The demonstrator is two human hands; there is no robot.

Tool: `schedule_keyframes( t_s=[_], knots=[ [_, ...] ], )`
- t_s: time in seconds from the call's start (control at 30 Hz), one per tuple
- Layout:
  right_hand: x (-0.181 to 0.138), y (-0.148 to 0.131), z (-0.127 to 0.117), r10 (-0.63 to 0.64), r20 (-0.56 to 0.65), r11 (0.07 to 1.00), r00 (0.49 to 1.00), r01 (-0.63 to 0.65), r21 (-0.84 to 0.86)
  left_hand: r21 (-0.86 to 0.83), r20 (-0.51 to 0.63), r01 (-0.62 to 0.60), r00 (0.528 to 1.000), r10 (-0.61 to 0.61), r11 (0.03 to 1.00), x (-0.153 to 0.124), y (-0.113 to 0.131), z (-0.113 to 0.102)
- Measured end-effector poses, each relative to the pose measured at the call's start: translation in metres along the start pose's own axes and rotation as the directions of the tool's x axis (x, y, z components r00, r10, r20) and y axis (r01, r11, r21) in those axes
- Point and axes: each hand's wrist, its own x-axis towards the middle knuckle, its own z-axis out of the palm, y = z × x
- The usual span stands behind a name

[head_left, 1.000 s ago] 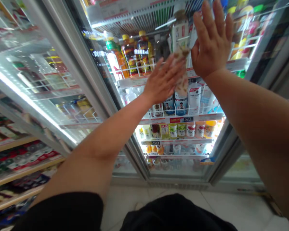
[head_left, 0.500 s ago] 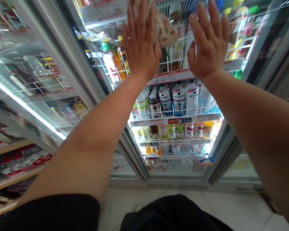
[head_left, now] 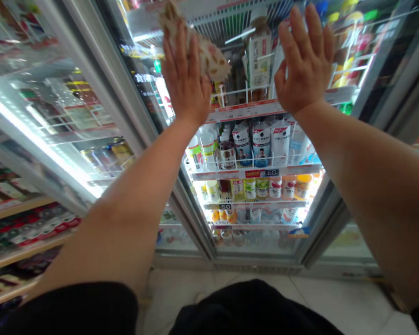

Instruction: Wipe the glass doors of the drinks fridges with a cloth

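Observation:
My left hand (head_left: 185, 81) is raised against the glass door (head_left: 265, 232) of a drinks fridge and presses a pale patterned cloth (head_left: 211, 58) flat to the glass. The cloth sticks out above and to the right of the fingers. My right hand (head_left: 305, 60) lies flat on the same glass further right, fingers spread, holding nothing. Behind the glass between the two hands stands a tall bottle (head_left: 260, 51) on a wire shelf.
Rows of bottles (head_left: 261, 139) and small cups (head_left: 275, 186) fill the fridge shelves. A second glass door (head_left: 56, 121) stands at the left, with wooden shelves of packaged goods (head_left: 24, 232) beside it. A light tiled floor (head_left: 335, 302) lies below.
My left hand has carried the cloth up and to the left across the glass. My right hand has stayed in nearly the same place.

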Motion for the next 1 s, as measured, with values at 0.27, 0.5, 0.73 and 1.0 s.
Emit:
schedule_keyframes(
  t_s=[0.27,0.5,0.73,1.0],
  knots=[
    [-0.022,-0.037,0.013,0.246,0.011,0.966,0.969,-0.246,0.075,-0.244,0.233,-0.279,0.913,0.335,0.929,-0.099,0.019,0.009],
    [-0.069,-0.058,0.008,0.236,0.232,0.955,0.944,-0.269,0.125,-0.109,0.125,0.095,0.989,-0.081,0.989,-0.125,-0.059,0.001],
    [-0.07,-0.061,0.009,0.244,0.252,0.962,0.937,-0.267,0.062,-0.211,0.2,-0.137,0.963,0.181,0.968,-0.187,-0.03,0.03],
    [-0.073,-0.061,0.009,0.257,0.232,0.963,0.938,-0.27,0.027,-0.205,0.102,0.061,0.994,-0.041,0.977,-0.125,-0.021,0.013]
  ],
)
